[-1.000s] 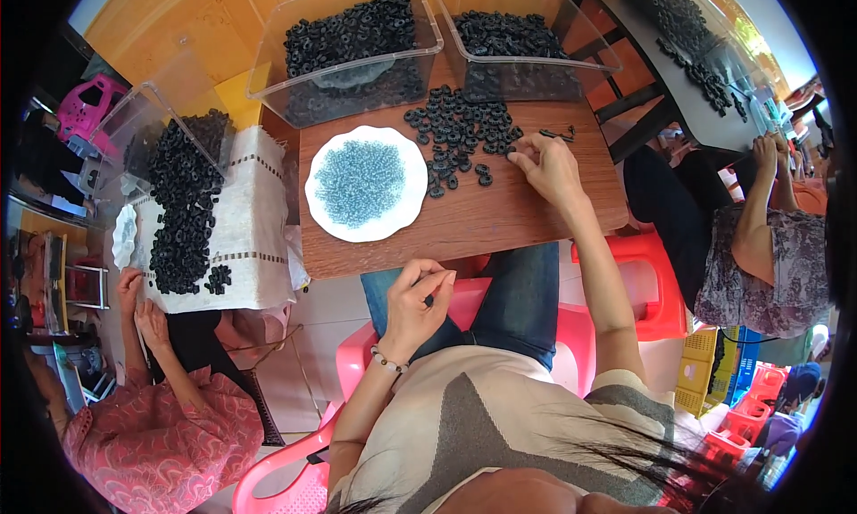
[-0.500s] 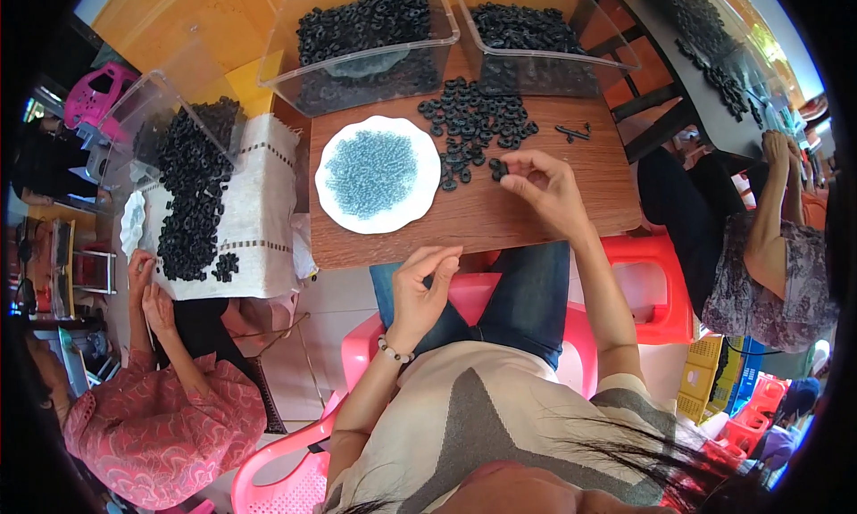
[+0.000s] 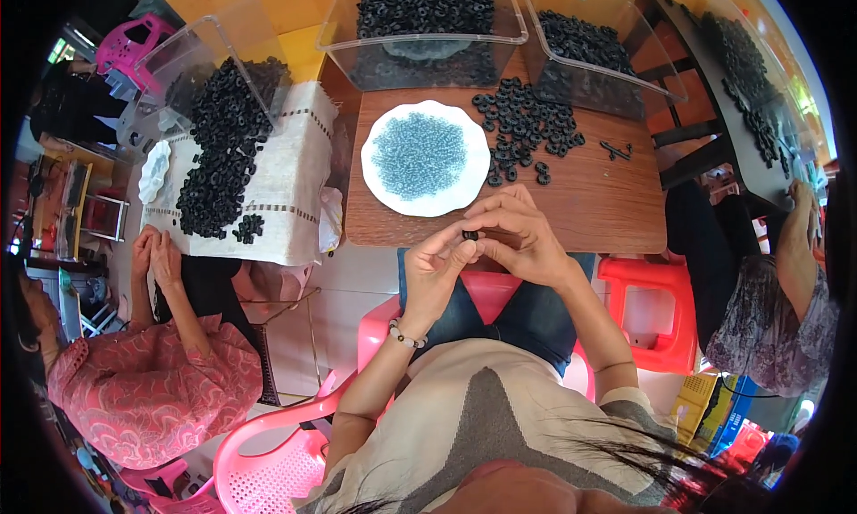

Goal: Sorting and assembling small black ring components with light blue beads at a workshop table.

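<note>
Just in front of the table's near edge, my left hand (image 3: 430, 266) and my right hand (image 3: 525, 243) meet. Between their fingertips they pinch a small round black part (image 3: 470, 236), partly covered by the fingers. Beyond them on the brown wooden table (image 3: 607, 212) stands a white scalloped plate (image 3: 478, 177) heaped with small clear-bluish beads (image 3: 418, 155). Right of the plate lies a loose spread of black ring-shaped parts (image 3: 536, 121). Farther right rest a few thin dark pieces (image 3: 616, 150).
Two clear plastic bins (image 3: 428, 39) (image 3: 609, 57) with black parts stand at the table's far side. On the left, a cloth-covered table (image 3: 290, 179) bears another black heap (image 3: 219, 157); a co-worker in a pink patterned top (image 3: 161, 385) sits there. A red stool (image 3: 650, 313) stands right.
My right hand has come from the black parts toward me and met my left hand, bringing a small black part. The whole view has shifted slightly.
</note>
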The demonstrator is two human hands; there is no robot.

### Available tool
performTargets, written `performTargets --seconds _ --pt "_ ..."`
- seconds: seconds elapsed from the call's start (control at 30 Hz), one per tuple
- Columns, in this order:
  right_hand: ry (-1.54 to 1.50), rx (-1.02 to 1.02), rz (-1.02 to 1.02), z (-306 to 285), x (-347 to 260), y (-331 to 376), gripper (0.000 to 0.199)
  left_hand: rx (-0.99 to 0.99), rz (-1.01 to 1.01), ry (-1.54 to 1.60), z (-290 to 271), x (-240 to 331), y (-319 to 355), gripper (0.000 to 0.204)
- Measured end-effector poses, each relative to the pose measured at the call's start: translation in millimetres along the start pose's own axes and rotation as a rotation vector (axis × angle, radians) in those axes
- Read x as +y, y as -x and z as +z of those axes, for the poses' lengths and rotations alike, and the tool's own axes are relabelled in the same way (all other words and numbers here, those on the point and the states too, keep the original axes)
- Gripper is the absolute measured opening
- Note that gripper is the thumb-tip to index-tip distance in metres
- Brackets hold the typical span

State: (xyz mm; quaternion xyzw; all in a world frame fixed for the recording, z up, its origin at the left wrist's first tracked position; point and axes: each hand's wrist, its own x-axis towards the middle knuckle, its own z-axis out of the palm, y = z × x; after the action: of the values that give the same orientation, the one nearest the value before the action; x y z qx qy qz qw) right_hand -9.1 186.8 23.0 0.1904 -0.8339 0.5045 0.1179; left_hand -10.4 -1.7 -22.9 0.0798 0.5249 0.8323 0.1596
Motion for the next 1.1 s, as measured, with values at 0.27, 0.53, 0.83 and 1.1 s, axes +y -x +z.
performTargets --seconds 0.27,0.53,0.83,1.1 --pt "-0.172 -0.058 0.297 0 13 -29 0.018 0.065 0.007 -0.044 -18 3 9 0.030" --pt "0.515 -0.032 -0.005 13 49 -67 0.018 0.118 -0.021 -0.067 -26 1 16 0.031" --pt "0.609 -0.080 0.025 23 53 -72 0.014 0.138 0.010 -0.108 -32 2 17 0.032" --pt "0.562 0.001 -0.017 23 54 -76 0.010 0.111 0.001 -0.136 -33 1 11 0.031"
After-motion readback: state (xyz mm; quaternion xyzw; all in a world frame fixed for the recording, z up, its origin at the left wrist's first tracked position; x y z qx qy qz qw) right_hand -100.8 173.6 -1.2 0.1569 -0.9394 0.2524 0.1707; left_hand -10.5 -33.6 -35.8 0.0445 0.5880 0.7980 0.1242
